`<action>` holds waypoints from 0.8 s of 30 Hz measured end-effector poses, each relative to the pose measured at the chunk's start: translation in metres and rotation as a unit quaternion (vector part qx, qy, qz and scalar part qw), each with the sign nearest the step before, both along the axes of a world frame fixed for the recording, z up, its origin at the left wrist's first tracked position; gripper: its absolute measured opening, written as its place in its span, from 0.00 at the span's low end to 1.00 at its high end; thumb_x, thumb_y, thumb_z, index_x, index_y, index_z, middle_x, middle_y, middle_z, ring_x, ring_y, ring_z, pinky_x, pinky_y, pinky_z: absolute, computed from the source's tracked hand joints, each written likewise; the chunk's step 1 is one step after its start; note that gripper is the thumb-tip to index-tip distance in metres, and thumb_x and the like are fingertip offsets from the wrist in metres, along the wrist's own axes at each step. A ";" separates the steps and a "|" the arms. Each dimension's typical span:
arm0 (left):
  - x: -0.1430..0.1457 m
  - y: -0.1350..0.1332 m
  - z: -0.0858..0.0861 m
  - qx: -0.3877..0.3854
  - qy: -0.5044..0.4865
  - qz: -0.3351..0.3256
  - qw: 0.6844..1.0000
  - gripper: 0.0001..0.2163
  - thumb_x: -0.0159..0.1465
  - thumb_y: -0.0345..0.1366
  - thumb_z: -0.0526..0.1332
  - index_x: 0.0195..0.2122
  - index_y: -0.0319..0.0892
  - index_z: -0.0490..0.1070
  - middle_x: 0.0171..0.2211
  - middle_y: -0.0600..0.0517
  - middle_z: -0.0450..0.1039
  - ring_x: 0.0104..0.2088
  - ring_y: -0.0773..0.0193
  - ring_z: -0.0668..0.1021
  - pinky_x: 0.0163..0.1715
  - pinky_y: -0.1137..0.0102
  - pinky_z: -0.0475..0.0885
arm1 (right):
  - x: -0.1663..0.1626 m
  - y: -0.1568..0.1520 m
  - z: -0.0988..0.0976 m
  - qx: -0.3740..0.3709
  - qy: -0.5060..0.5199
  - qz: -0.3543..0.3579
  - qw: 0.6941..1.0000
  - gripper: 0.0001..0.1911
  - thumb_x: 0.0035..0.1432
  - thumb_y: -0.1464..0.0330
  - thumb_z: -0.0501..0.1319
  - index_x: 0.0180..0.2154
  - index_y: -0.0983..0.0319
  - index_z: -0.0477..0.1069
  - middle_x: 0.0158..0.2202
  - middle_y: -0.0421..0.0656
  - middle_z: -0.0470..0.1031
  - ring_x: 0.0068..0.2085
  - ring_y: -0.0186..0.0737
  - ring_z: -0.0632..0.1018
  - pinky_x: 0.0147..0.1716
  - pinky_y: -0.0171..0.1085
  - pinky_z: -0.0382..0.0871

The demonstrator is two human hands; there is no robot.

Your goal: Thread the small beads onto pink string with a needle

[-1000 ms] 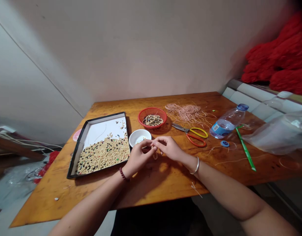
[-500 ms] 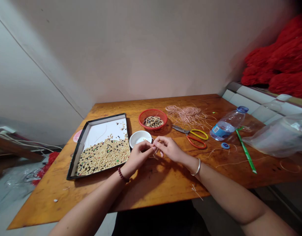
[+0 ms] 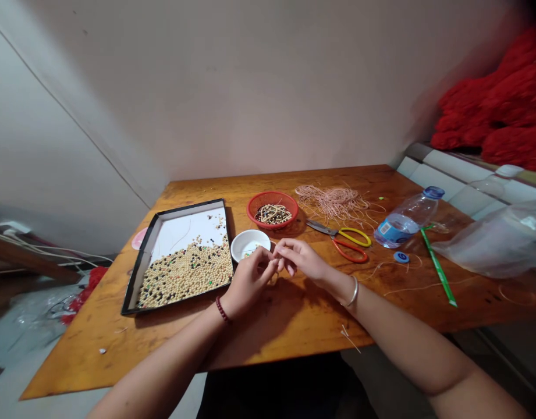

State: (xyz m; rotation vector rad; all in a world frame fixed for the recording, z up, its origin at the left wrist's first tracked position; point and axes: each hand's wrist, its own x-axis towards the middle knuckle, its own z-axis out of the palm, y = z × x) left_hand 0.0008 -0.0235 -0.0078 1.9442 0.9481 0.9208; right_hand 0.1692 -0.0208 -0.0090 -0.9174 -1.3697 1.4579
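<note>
My left hand (image 3: 252, 276) and my right hand (image 3: 299, 259) meet fingertip to fingertip over the wooden table. Both pinch a thin pale string (image 3: 274, 280), partly hidden by the fingers; a bit of it shows below them. Just behind my left hand sits a small white bowl (image 3: 238, 243) with a few beads inside. To the left lies a shallow black-edged tray (image 3: 169, 235), its near half covered with cream, dark and a few green beads (image 3: 184, 276). Beyond the bowl, a red plastic basket (image 3: 252, 208) holds strung beads (image 3: 274, 215).
Scissors (image 3: 335, 234) with yellow and orange handles lie right of the basket, near a pink string heap (image 3: 333, 201). Farther right are a tilted water bottle (image 3: 396, 230), a blue cap (image 3: 401, 257), a green stick (image 3: 440, 270) and a plastic bag (image 3: 499, 247). String scraps (image 3: 350, 337) lie near the front edge.
The view has shifted slightly. My left hand has turned a little, showing more of its back, and my right-hand fingers have shifted while the fingertips stay together.
</note>
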 end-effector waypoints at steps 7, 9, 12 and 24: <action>-0.002 -0.004 -0.007 0.038 -0.024 0.070 0.997 0.09 0.60 0.41 0.63 0.33 0.40 0.69 0.29 0.52 0.74 0.27 0.67 0.78 0.25 0.76 0.73 | 0.001 -0.001 0.004 -0.049 0.049 0.043 0.997 0.17 0.54 0.55 0.61 0.31 0.64 0.69 0.26 0.40 0.77 0.15 0.24 0.66 0.14 0.27 0.57; -0.003 -0.004 -0.005 0.044 -0.028 0.070 0.996 0.09 0.60 0.41 0.63 0.34 0.40 0.71 0.30 0.52 0.75 0.27 0.67 0.78 0.27 0.75 0.74 | 0.001 -0.001 0.004 -0.053 0.056 0.047 0.996 0.17 0.54 0.55 0.62 0.31 0.64 0.69 0.26 0.40 0.78 0.15 0.25 0.67 0.14 0.27 0.58; -0.002 -0.003 -0.002 0.037 -0.031 0.065 0.997 0.09 0.62 0.41 0.62 0.37 0.41 0.74 0.33 0.50 0.77 0.30 0.66 0.79 0.29 0.74 0.75 | 0.002 0.000 0.003 -0.063 0.067 0.043 0.995 0.17 0.53 0.55 0.62 0.30 0.64 0.69 0.26 0.41 0.78 0.16 0.25 0.68 0.15 0.27 0.58; -0.002 0.003 -0.003 0.009 -0.030 0.050 0.998 0.11 0.63 0.42 0.60 0.39 0.40 0.75 0.37 0.47 0.77 0.36 0.63 0.78 0.31 0.74 0.75 | 0.000 0.001 0.002 -0.063 0.052 -0.004 0.997 0.16 0.51 0.56 0.63 0.29 0.64 0.70 0.23 0.39 0.75 0.17 0.25 0.65 0.16 0.28 0.55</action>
